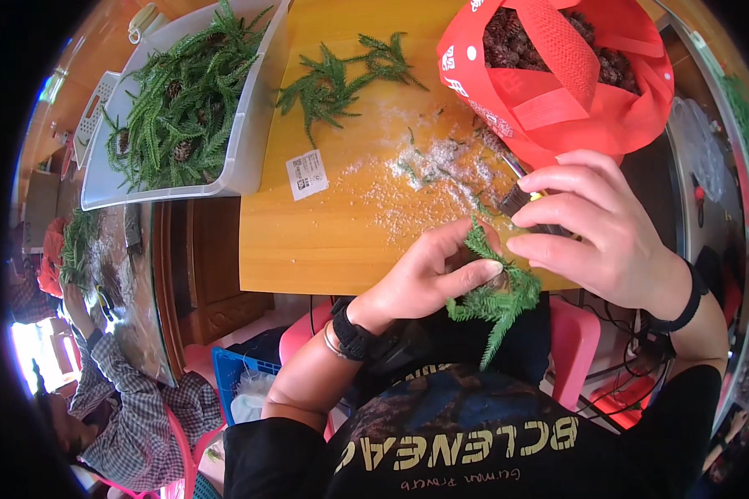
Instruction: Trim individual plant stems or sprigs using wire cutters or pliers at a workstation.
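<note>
Over the table's near edge, my left hand [441, 279] pinches a green artificial pine sprig [508, 303] between thumb and fingers. Its needled branches hang toward my lap, and a small brownish part shows under the thumb. My right hand [587, 220] is just to the right, its fingers curled around a black-and-yellow-handled tool [536, 196]. Most of that tool is hidden by the fingers, so its exact kind is unclear. A dark pine cone [495, 143] lies beside the red bag [549, 154], beyond the right hand.
A clear plastic bin [245, 125] full of pine sprigs stands at far left. More loose sprigs [329, 83] and a white label [308, 175] lie on the yellow table [324, 249], with white flakes [441, 162] scattered midway. The red bag holds pine cones [508, 41]. A co-worker [141, 416] sits at left.
</note>
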### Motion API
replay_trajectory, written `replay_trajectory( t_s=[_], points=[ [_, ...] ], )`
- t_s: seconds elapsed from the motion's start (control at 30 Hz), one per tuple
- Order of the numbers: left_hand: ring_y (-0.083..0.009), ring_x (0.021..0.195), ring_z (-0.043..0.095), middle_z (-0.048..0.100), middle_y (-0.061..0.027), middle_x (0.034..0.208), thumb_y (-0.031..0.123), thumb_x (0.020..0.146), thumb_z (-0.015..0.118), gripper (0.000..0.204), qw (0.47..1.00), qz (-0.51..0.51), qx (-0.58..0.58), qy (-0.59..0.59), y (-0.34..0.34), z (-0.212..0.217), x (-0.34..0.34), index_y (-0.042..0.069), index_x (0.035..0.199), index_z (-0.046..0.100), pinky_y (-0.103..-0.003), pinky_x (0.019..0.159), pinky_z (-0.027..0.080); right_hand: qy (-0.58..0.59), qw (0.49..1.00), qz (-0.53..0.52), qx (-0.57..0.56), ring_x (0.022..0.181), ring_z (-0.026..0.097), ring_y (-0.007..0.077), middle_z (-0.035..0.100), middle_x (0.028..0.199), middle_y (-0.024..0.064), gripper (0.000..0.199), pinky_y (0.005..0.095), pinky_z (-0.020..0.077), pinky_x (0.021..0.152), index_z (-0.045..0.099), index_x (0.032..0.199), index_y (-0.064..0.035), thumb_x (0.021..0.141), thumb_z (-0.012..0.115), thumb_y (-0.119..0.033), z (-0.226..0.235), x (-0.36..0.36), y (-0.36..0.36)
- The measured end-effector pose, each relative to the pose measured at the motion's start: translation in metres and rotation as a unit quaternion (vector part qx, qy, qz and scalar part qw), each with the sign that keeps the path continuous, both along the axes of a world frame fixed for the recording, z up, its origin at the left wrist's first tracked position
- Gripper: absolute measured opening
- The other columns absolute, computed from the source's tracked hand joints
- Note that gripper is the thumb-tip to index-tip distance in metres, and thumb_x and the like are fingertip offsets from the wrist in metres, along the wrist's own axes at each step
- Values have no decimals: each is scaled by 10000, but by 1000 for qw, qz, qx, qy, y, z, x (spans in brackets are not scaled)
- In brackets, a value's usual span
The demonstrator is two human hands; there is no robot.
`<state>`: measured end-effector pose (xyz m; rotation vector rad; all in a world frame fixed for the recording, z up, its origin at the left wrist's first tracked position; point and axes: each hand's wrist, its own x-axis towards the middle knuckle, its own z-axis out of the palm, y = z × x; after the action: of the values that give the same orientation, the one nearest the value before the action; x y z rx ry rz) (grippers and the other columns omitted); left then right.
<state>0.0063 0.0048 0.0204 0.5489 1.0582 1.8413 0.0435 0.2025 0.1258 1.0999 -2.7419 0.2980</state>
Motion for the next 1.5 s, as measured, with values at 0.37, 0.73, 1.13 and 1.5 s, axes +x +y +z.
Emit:
replay_trajectory(
  t_s=[0.37, 0.73, 1.13, 1.5],
  points=[
    [-110, 793, 553, 560, -43, 854, 59, 839, 593, 166, 985, 37, -26, 164, 6, 0, 6, 15, 975, 508, -252, 688, 451, -15, 998, 10, 66, 1009, 528, 224, 580, 840, 22, 139, 464, 380, 885, 582, 707, -82, 628, 678, -145, 7, 3, -4],
    [-98, 828, 538, 548, -36, 920, 71, 876, 546, 167, 999, -17, -12, 33, 2, -3, 3, 15, 1018, 479, -253, 735, 458, -72, 997, -23, -30, 987, 533, 236, 582, 866, 26, 192, 445, 397, 863, 603, 764, -69, 617, 698, -146, 0, 2, 3],
    [-126, 669, 550, 572, -63, 827, 114, 853, 555, 158, 992, -69, 37, -103, 0, 1, 3, 24, 961, 485, -256, 612, 464, 102, 990, 83, -41, 822, 596, 178, 607, 829, -1, 114, 411, 433, 774, 628, 738, -97, 626, 650, -105, -3, 3, 1],
    [-130, 707, 551, 566, -66, 860, 135, 846, 576, 171, 987, -82, 72, -120, 0, 0, 3, 27, 948, 492, -260, 632, 465, 136, 986, 96, -31, 833, 606, 172, 619, 806, -3, 88, 401, 426, 770, 625, 715, -79, 630, 639, -97, -2, 2, -2]
  ],
)
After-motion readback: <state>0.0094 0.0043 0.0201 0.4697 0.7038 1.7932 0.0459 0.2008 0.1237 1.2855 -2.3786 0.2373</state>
